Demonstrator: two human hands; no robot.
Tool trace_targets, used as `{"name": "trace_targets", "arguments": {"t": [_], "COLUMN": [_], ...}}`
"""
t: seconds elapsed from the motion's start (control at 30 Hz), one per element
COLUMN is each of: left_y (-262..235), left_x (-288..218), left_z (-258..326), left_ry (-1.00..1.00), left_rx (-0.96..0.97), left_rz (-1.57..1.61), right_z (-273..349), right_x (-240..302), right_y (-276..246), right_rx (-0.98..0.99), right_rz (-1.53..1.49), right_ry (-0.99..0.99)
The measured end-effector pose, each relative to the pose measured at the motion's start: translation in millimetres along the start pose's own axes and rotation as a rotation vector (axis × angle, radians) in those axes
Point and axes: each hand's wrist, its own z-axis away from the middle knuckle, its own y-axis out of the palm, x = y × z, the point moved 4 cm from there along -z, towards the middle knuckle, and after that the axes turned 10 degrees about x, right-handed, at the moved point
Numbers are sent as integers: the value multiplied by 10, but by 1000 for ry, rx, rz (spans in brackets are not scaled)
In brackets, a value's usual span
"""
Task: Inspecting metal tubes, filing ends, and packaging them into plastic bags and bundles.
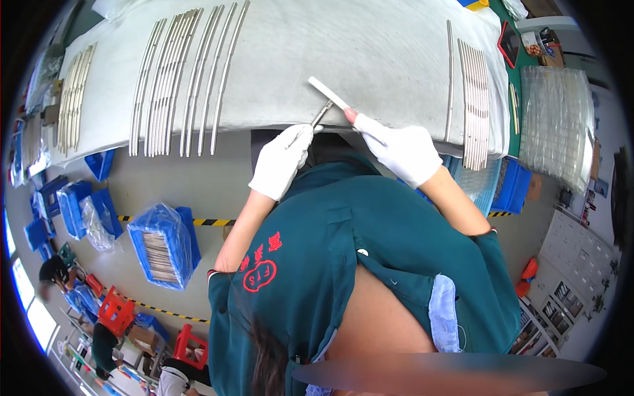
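Two gloved hands met a slim metal rod with a white stick at the counter's near edge.
Apart from each other, the left hand was closed around the metal rod and the right hand pinched the white stick, a bare fingertip on it. The rod's long axis slanted up and right, its tip by the stick's underside, contact unclear; the stick pointed up and left, crosswise to it. Both were gripped low, presumably leaving their ends exposed and visible. Beyond, on the cloth-covered counter, left-hand rods and a right-hand bundle of rods lay side by side, long axes running front to back, probably for easy reach.
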Motion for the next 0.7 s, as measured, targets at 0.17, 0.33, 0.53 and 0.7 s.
{"name": "trace_targets", "arguments": {"t": [0.17,0.33,0.53,0.7], "left_y": [15,38,4,16], "left_x": [29,10,-50,-63], "left_z": [4,22,21,10], "left_ry": [-4,0,-28,-111], "left_rx": [-2,-15,18,38], "left_rz": [72,7,7,-89], "right_z": [147,48,186,111], "right_x": [-13,-84,-10,33], "right_y": [51,81,24,93], "right_rx": [62,92,-95,109], "right_rz": [42,6,-30,57], "right_ry": [-3,66,-67,8]}}
